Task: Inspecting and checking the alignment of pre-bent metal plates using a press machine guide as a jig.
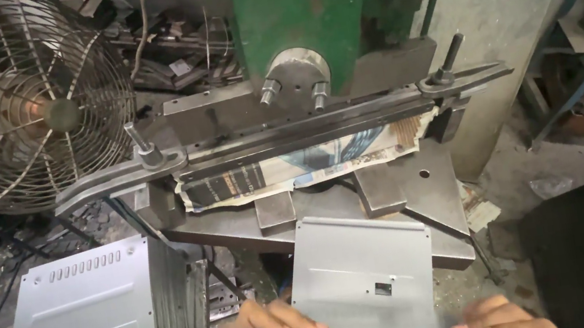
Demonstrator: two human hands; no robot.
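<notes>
While both hands hold the grey sheet-metal panel (pixel 358 273) by its near edge, left hand (pixel 269 321) and right hand (pixel 496 318) each clamped in a grip on it, it lies before the green press (pixel 301 16); feeding looks under way, needing a level push under the long blade bar (pixel 288 137), beside the stack of panels (pixel 84 318)

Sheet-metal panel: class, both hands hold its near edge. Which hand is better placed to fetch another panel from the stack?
Probably the left hand: it grips the panel on the side nearest the stack of panels. The right hand is on the far side.
</notes>
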